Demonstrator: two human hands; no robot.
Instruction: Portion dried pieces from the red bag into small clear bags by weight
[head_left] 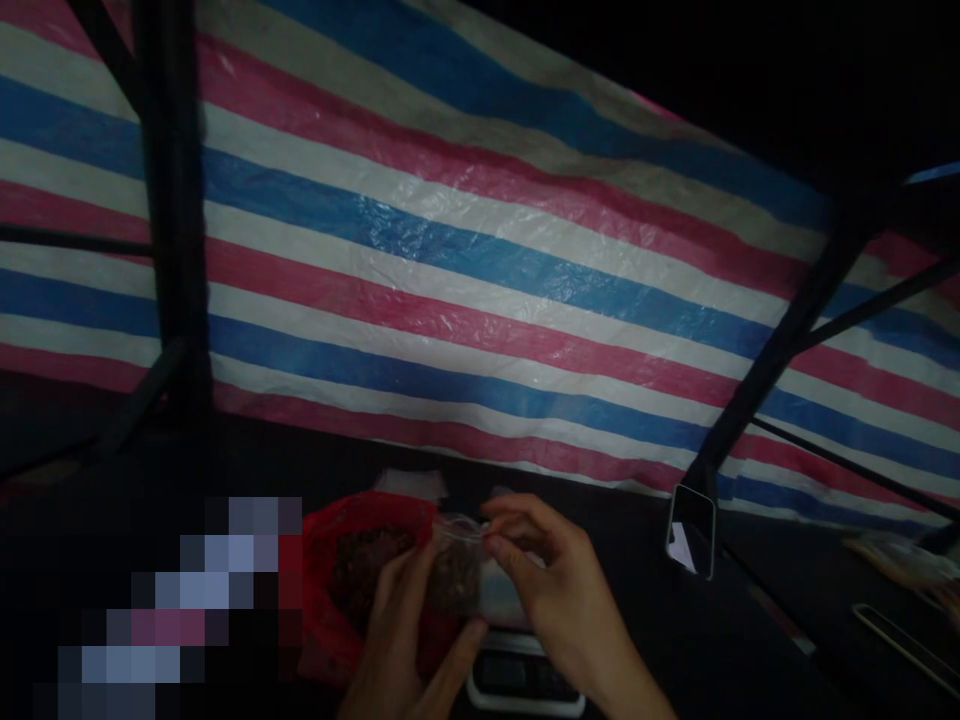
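Note:
A small clear plastic bag (pixel 459 575) with dark brown contents is held between both hands low in the middle of the view. My left hand (pixel 401 630) cups it from below and behind, fingers closed around it. My right hand (pixel 551 590) pinches the bag's top edge with thumb and fingers. Behind the bag sits an open red plastic bag (pixel 330 560) filled with the same dark brown stuff. Just below the hands lies a small digital scale (pixel 525 685) with a pale rim.
A striped red, white and blue tarp (pixel 480 270) fills the background, with dark metal poles (pixel 172 200) crossing it. A phone (pixel 691 530) stands propped at the right. The surface is very dark. A blurred patch covers the lower left.

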